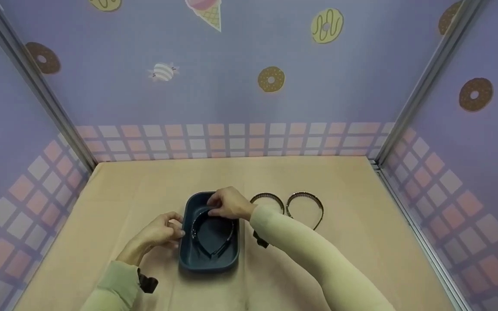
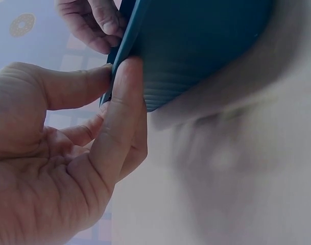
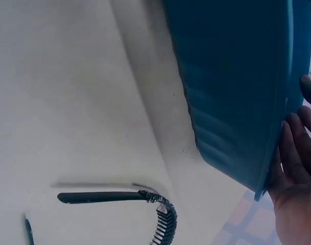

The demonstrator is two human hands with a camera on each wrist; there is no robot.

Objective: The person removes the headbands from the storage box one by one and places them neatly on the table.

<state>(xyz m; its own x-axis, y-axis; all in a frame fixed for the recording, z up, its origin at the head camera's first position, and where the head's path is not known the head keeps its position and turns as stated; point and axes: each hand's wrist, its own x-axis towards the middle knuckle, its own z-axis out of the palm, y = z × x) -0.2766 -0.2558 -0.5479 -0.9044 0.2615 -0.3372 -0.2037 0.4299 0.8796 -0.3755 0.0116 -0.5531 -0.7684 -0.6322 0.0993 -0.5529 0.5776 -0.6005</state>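
Note:
A dark blue rectangular tray (image 1: 209, 268) stands on the table with a black headband (image 1: 195, 229) lying inside it. My left hand (image 1: 162, 231) pinches the tray's left rim between thumb and fingers, clearly seen in the left wrist view (image 2: 68, 148). Over the tray's far right part, my right hand (image 1: 231, 204) holds the curved top of the headband. Its fingertips are partly hidden behind the tray wall in the right wrist view, where the hand (image 3: 301, 178) shows at the edge.
Right of the tray lie two more dark toothed headbands, one nearer (image 1: 267, 195) and one farther right (image 1: 321, 211). My right sleeve (image 1: 301, 246) passes over part of them. Patterned walls (image 1: 249, 103) enclose the cloth-covered table (image 1: 352, 259) at the back and both sides.

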